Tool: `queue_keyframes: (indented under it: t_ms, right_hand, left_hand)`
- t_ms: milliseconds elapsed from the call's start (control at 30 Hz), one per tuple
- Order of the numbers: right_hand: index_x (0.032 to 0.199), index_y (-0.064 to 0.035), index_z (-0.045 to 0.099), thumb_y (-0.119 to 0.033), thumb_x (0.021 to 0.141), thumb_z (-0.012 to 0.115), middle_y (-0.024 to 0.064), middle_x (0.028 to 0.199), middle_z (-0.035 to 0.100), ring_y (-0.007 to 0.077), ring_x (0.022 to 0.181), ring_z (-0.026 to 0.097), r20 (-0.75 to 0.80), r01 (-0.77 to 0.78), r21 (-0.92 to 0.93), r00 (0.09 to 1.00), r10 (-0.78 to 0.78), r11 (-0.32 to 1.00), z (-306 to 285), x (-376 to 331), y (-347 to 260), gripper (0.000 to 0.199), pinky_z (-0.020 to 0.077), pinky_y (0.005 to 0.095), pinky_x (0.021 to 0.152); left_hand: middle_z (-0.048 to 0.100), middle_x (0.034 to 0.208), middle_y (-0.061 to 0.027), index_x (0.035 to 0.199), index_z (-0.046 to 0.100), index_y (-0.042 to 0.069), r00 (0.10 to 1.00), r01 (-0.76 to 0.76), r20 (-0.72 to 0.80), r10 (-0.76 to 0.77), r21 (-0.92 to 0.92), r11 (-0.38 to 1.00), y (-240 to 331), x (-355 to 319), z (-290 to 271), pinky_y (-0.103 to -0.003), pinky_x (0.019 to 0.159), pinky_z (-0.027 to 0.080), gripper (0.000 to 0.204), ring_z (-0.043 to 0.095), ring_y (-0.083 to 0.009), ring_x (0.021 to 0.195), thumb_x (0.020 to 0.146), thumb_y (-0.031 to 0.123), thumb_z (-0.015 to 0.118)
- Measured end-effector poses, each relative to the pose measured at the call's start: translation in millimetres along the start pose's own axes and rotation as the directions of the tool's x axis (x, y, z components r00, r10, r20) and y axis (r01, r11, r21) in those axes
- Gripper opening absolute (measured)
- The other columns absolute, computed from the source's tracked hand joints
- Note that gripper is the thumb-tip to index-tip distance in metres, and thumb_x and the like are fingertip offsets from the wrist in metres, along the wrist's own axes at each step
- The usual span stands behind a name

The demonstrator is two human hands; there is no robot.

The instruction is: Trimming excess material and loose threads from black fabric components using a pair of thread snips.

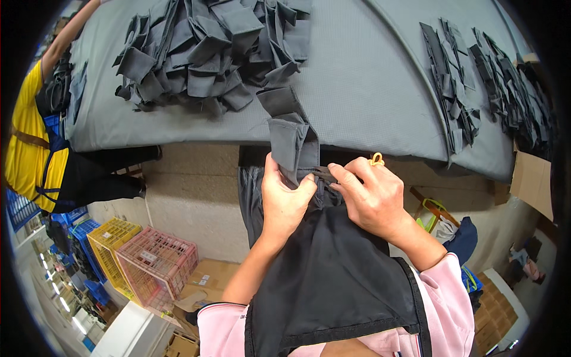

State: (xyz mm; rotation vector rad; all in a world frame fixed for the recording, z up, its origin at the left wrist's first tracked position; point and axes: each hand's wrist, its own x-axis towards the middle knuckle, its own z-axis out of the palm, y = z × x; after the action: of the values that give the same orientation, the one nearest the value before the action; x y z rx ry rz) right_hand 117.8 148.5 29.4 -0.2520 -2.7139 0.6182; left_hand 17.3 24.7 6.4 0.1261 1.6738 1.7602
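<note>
Low in the left of the frame, a yellow plastic crate (pixel 110 250) stood beside a pink crate (pixel 157 265); the pink one carried a small pale rectangular label on its near side. Blue crates (pixel 80 235) sat just left of the yellow one. Brown cardboard boxes (pixel 205 279) lay below the pink crate, and more flat brown cartons (pixel 493 324) were stacked at the lower right. A folded cardboard flap (pixel 531 178) hung at the right edge, below the surface's corner.

The grey fabric piece (pixel 291 134) hung over the near edge of the grey padded surface (pixel 369 89), at the centre of the frame. It was a long strip of matte grey cloth, folded into flat layers with squared ends, its upper end resting on the surface and its lower end at the hands. The left hand (pixel 285 196) was closed, thumb and fingers pinching the strip's lower end. The right hand (pixel 372 196) was also closed, its fingertips gripping a thin dark band where the strip met the black apron (pixel 333 273) worn over a pink shirt. A small orange clip-like loop (pixel 376 159) showed just above the right hand's knuckles.

A heap of like grey pieces (pixel 208 53) lay at the upper left of the surface, and rows of darker pieces (pixel 476 89) at the upper right. A person in a yellow shirt (pixel 27 143) stood at the far left.
</note>
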Motion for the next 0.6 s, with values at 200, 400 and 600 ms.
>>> queue_keyframes:
  t_ms: [200, 400, 600]
  right_hand:
    - [0.095, -0.0047, 0.064, -0.006, 0.063, 0.073, 0.0035, 0.072, 0.053, 0.0186, 0.057, 0.053, 0.010, 0.037, -0.067, 0.999, -0.037, 0.997, 1.2, -1.6, 0.8, 0.033, 0.0411, 0.0303, 0.051]
    - [0.094, -0.0055, 0.064, -0.005, 0.062, 0.075, 0.0037, 0.073, 0.053, 0.0202, 0.057, 0.053, -0.139, -0.064, 0.058, 0.988, 0.071, 0.996, 0.8, -4.6, 2.9, 0.034, 0.0406, 0.0309, 0.050]
    - [0.094, -0.0061, 0.064, -0.007, 0.064, 0.074, 0.0033, 0.075, 0.053, 0.0198, 0.057, 0.053, 0.002, -0.071, -0.014, 0.997, 0.071, 0.997, 1.6, -0.9, -3.6, 0.032, 0.0408, 0.0312, 0.051]
  left_hand:
    - [0.055, 0.095, -0.0038, 0.108, 0.044, 0.001, 1.000, 0.008, -0.016, -0.007, 0.005, 1.000, -1.4, 1.4, 2.8, -0.024, 0.078, 0.045, 0.036, 0.053, -0.0096, 0.085, 0.076, -0.006, 0.058]
    - [0.055, 0.094, -0.0037, 0.108, 0.044, 0.000, 1.000, -0.011, -0.024, 0.012, 0.018, 1.000, -2.2, 3.3, 1.5, -0.024, 0.077, 0.045, 0.036, 0.053, -0.0091, 0.083, 0.076, -0.006, 0.059]
    - [0.056, 0.095, -0.0043, 0.108, 0.045, 0.000, 0.999, -0.028, -0.017, 0.029, 0.031, 0.999, -1.8, 2.6, 2.2, -0.024, 0.078, 0.045, 0.036, 0.054, -0.0096, 0.085, 0.075, -0.005, 0.059]
